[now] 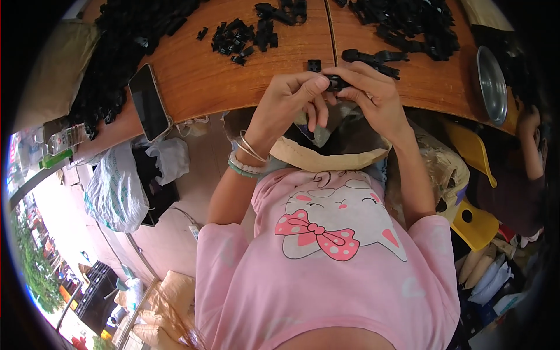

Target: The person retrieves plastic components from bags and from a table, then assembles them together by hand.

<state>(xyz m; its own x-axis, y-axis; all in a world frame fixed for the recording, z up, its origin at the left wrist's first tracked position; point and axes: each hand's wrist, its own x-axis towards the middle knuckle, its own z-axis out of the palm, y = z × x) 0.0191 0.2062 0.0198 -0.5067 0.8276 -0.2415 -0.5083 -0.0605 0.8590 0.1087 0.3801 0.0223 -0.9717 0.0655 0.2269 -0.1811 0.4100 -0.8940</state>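
Observation:
Just over the table's near edge, my left hand (297, 96) and my right hand (370, 90) meet around a small black plastic part (335, 83). Thumbs and fingertips of both pinch it, and its exact shape is partly covered. Another small black plastic piece (314, 65) lies on the wood just beyond my left fingers. Close past my right knuckles rest longer black plastic parts (373, 59). A small heap of little black pieces (232, 38) sits farther off to the left.
Large piles of black parts cover the table's far left (125, 46) and far right (408, 23). A phone (149, 102) lies at the left edge, a metal bowl (492, 84) at the right. An open sack (326, 160) is below my hands. Another person's arm (529, 143) shows at right.

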